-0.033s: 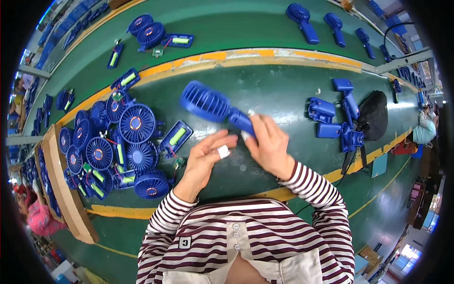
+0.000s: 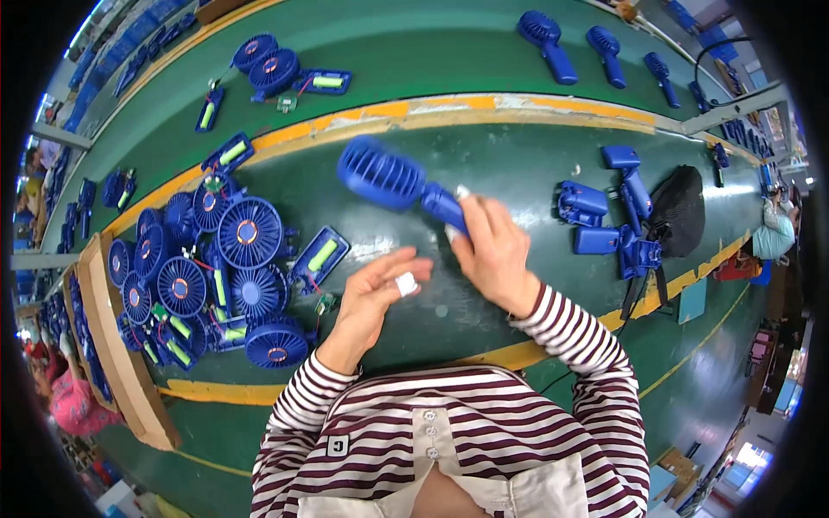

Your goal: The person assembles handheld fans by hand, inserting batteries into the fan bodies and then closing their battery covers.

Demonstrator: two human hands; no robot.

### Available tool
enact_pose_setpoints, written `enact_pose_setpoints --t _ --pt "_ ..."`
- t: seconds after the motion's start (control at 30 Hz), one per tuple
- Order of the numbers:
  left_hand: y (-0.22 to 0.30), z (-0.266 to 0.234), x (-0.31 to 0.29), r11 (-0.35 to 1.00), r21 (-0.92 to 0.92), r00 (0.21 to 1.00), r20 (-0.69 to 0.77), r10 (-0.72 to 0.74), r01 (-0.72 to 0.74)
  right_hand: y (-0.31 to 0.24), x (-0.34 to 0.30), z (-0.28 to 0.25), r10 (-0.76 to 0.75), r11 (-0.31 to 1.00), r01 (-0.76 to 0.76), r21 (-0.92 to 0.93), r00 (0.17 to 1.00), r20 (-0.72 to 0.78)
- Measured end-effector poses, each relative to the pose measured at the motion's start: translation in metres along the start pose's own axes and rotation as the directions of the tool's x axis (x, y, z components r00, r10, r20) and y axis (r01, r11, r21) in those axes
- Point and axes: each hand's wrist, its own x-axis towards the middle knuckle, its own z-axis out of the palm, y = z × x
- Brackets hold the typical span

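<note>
My right hand [image 2: 498, 250] grips a blue handheld fan [image 2: 380, 176] by its handle, above the green worktable. The fan's round slatted head points to the far left and is slightly blurred. My left hand [image 2: 373, 295] is open beside it, palm inward and fingers stretched, holding nothing. White covers sit on the left thumb and on fingers of the right hand. Left of my left hand lies an open handle shell [image 2: 319, 261] with a light green battery cell. Beyond it is a heap of blue fan heads [image 2: 249, 233] with wires, small circuit boards and more battery cells.
Several blue handle parts [image 2: 596, 240] lie at the right, next to a black bag [image 2: 678, 211]. Across a yellow-edged ledge [image 2: 484, 105], a green belt [image 2: 414, 60] carries finished-looking fans [image 2: 547, 47] and fan parts. A cardboard box [image 2: 121, 345] stands at the left.
The fan has shifted slightly right and away from me with my right hand. My left hand stays open, nearly in place.
</note>
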Motion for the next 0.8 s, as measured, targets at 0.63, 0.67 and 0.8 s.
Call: enact_pose_setpoints --t 0.63,0.67,0.8 --pt "-0.029 -0.004 -0.002 0.972 0.18 0.989 0.029 0.147 -0.149 0.136 0.121 0.073 0.254 0.888 -0.179 -0.424 0.959 0.126" --pt "-0.032 -0.003 0.001 0.963 0.227 0.989 0.038 0.144 -0.149 0.137 0.116 0.069 0.244 0.858 -0.164 -0.487 0.964 0.105" --pt "-0.04 0.0 0.008 0.938 0.294 0.983 0.044 0.177 -0.182 0.116 0.095 0.062 0.088 0.886 -0.06 -0.46 0.995 0.041"
